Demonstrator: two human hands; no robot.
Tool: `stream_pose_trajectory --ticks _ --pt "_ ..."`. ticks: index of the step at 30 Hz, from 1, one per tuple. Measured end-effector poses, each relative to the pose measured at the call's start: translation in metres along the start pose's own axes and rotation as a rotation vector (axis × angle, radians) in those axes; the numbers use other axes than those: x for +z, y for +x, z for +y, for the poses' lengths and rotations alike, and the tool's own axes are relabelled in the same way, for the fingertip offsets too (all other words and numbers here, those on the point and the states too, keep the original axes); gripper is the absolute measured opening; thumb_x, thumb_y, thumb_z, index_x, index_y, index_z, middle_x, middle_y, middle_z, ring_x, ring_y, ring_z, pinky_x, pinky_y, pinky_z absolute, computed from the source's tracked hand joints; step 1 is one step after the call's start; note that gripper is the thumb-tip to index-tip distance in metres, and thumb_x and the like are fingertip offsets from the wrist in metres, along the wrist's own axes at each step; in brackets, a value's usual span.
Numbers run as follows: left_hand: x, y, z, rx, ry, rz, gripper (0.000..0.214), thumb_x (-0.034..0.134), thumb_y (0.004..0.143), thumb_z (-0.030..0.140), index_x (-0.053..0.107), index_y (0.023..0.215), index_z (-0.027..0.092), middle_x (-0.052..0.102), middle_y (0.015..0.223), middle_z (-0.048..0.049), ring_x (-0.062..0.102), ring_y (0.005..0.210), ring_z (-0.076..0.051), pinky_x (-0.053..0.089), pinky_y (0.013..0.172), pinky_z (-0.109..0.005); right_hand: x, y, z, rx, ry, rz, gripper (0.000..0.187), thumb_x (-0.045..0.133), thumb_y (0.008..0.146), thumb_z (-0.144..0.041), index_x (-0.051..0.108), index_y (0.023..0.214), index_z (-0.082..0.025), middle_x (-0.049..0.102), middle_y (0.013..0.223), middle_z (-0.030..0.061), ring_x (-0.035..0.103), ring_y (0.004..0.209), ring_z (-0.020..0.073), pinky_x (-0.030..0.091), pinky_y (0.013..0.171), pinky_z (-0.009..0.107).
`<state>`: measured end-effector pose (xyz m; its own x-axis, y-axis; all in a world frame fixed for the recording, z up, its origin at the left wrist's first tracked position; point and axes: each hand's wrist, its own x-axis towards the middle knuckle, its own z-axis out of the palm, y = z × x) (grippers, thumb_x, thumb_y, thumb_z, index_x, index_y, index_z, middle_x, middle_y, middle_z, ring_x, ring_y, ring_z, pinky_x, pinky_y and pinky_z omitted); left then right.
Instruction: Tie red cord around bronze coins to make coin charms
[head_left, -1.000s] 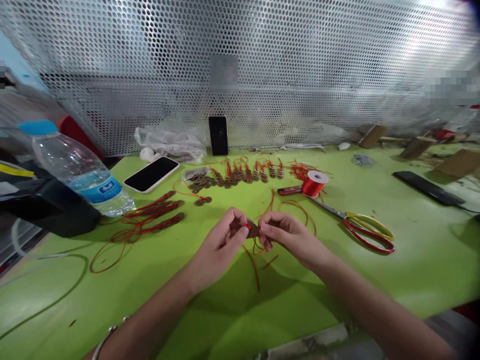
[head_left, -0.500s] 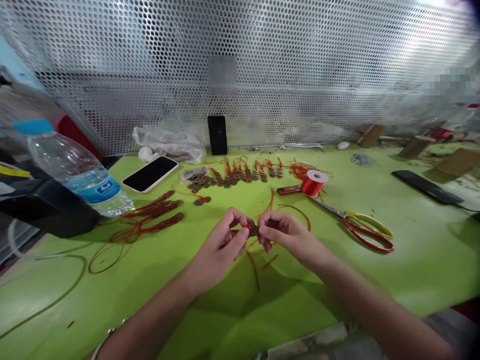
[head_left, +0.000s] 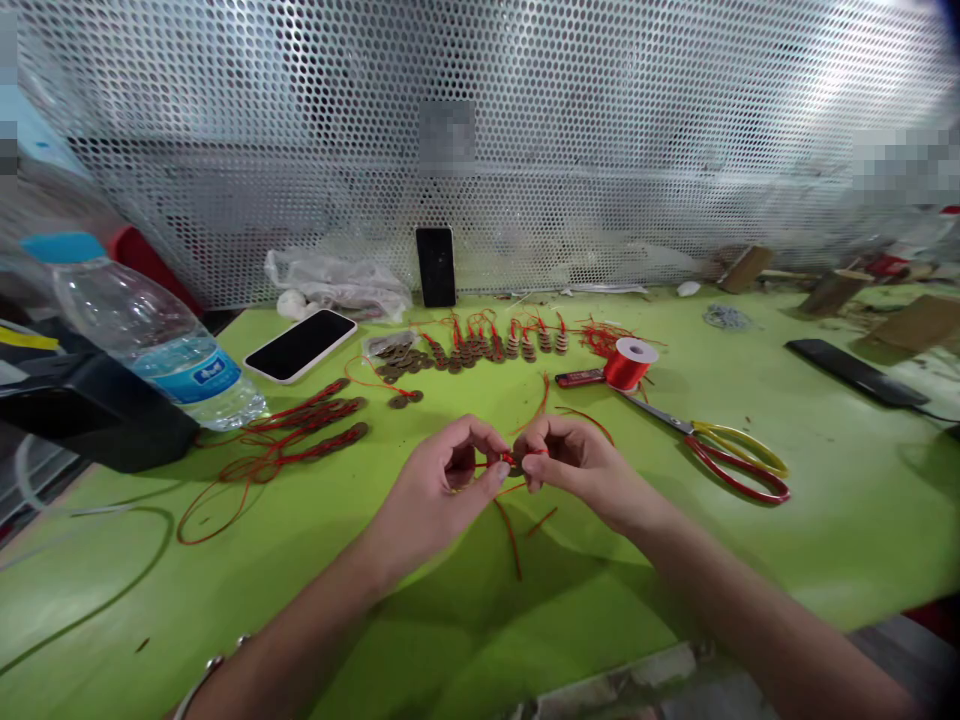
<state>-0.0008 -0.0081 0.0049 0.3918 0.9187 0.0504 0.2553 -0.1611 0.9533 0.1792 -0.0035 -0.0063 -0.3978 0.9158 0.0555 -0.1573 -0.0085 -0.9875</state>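
Note:
Close together above the green table, my left hand [head_left: 450,480] and my right hand [head_left: 574,465] both pinch a small piece of work. Between the fingertips shows a knotted red cord [head_left: 508,460]. A dark round coin [head_left: 516,468] sits by the knot, mostly covered by my fingers. The left thumb and forefinger close on the knot's left side; the right ones grip the cord and coin from the right. Loose red cord ends [head_left: 508,540] lie under the hands. Coins on a red cord [head_left: 405,398] rest just beyond them.
Red-handled and yellow-handled scissors [head_left: 739,460], a red cord spool [head_left: 628,366] and a lighter [head_left: 579,378] lie right. Strung coins [head_left: 469,350] line the back. At left are corded coin strings [head_left: 322,430], a phone [head_left: 301,346] and a water bottle [head_left: 187,360]. Another phone [head_left: 436,266] leans upright.
The fingers have shifted on the piece. More of the red knot and cord now shows between them, and less of the coin. Both hands stay in the same place.

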Motion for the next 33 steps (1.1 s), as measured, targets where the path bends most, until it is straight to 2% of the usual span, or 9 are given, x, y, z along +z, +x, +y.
stream_pose_trajectory --ticks 7,15,23,29,33 --pt "-0.004 0.003 0.005 0.004 -0.015 0.006 0.018 0.055 0.082 0.035 0.057 0.081 0.017 0.051 0.067 0.0014 0.045 0.059 -0.012 0.033 0.051 -0.022 0.001 -0.003 -0.002 -0.078 -0.007 0.002 0.035 0.075 0.068 -0.034 0.044 0.067 -0.018 0.047 0.069 -0.0026 0.046 0.058 0.007 0.039 0.054 0.02" --pt "-0.007 0.0 0.009 0.045 0.077 0.029 0.016 0.059 0.08 0.033 0.063 0.08 0.018 0.056 0.065 0.0013 0.044 0.056 -0.012 0.032 0.05 -0.022 0.0 -0.006 0.0 -0.134 -0.005 -0.031 0.025 0.069 0.075 -0.026 0.045 0.072 -0.018 0.05 0.075 -0.0008 0.051 0.065 0.0083 0.044 0.062 0.022" --pt "-0.007 -0.002 0.016 0.161 0.226 0.061 0.005 0.059 0.077 0.019 0.064 0.078 0.019 0.066 0.078 -0.0013 0.056 0.067 -0.014 0.041 0.06 -0.023 -0.003 -0.009 -0.004 -0.308 -0.305 0.011 0.017 0.062 0.078 -0.016 0.045 0.074 -0.021 0.056 0.083 0.0024 0.057 0.081 0.0133 0.047 0.072 0.025" --pt "-0.008 -0.003 0.014 0.266 0.331 0.082 0.005 0.065 0.077 0.024 0.066 0.08 0.021 0.066 0.078 0.0004 0.055 0.064 -0.012 0.042 0.062 -0.023 -0.004 -0.012 -0.009 -0.401 -0.51 -0.01 0.018 0.06 0.077 -0.013 0.045 0.071 -0.021 0.06 0.086 0.0039 0.059 0.081 0.0151 0.046 0.074 0.028" --pt "-0.007 -0.004 0.015 0.351 0.365 0.101 0.002 0.065 0.078 0.022 0.066 0.079 0.022 0.067 0.077 0.0009 0.059 0.067 -0.013 0.044 0.064 -0.023 -0.005 -0.015 -0.011 -0.438 -0.517 -0.017 0.015 0.058 0.078 -0.013 0.046 0.075 -0.021 0.06 0.085 0.0045 0.058 0.079 0.0157 0.047 0.074 0.03"
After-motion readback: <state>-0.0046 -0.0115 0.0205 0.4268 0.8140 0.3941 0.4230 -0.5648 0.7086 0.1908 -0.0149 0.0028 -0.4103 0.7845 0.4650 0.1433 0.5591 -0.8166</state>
